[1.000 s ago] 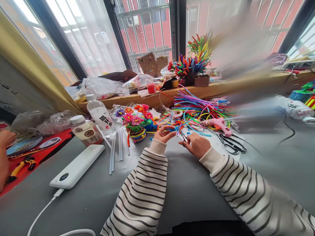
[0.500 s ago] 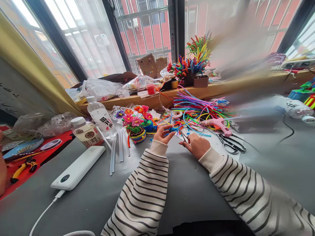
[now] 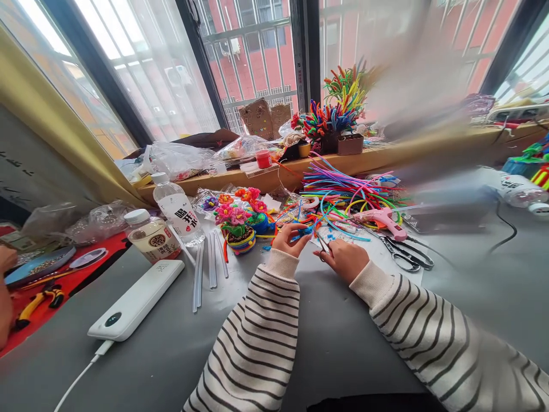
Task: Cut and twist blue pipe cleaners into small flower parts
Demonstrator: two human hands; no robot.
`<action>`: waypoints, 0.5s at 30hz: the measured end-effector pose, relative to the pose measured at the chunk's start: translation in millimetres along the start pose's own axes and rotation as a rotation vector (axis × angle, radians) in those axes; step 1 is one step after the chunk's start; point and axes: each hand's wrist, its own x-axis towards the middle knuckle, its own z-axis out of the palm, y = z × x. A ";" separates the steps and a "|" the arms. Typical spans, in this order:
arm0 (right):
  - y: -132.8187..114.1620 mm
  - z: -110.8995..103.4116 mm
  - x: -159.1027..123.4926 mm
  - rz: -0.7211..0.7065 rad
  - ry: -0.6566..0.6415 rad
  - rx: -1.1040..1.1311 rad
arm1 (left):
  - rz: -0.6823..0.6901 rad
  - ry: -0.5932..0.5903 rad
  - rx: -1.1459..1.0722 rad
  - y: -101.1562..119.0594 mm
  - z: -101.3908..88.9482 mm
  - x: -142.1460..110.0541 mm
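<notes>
My left hand (image 3: 288, 241) pinches a short blue pipe cleaner piece (image 3: 306, 230) between thumb and fingertips. Close by on its right, my right hand (image 3: 349, 260) is closed round a small pair of scissors (image 3: 323, 245), whose blades point up and left near the blue piece. Whether the blades touch it cannot be made out. Small blue fluff bits lie on white paper (image 3: 364, 252) beyond my hands. Left of my left hand stands a little striped pot (image 3: 241, 244) with pink pipe cleaner flowers (image 3: 232, 215).
Behind my hands spreads a pile of coloured pipe cleaners (image 3: 330, 183). A pink glue gun (image 3: 386, 222) and black-handled scissors (image 3: 405, 254) lie rightward. Clear sticks (image 3: 211, 260), a power bank (image 3: 137, 300) and two bottles (image 3: 178, 212) occupy the left, where another person's hand (image 3: 5, 286) shows.
Both hands have shifted slightly right in the view, still holding the blue piece and the scissors. At the far left, more of the other person's hand has come into view.
</notes>
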 end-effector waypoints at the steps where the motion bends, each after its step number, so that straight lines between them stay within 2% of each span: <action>1: -0.2 0.3 -0.1 -0.002 0.005 0.000 | 0.002 0.010 0.005 -0.8 0.3 0.2; 8: -0.3 -0.3 -0.7 -0.009 0.022 -0.005 | -0.025 -0.022 -0.017 -0.3 -1.6 0.9; 12: 0.5 0.4 -0.4 -0.025 0.016 0.016 | -0.047 0.030 -0.041 -0.5 -0.3 0.5; 15: 1.0 0.5 -0.1 -0.037 0.013 0.028 | -0.043 0.024 -0.038 2.3 -0.5 0.1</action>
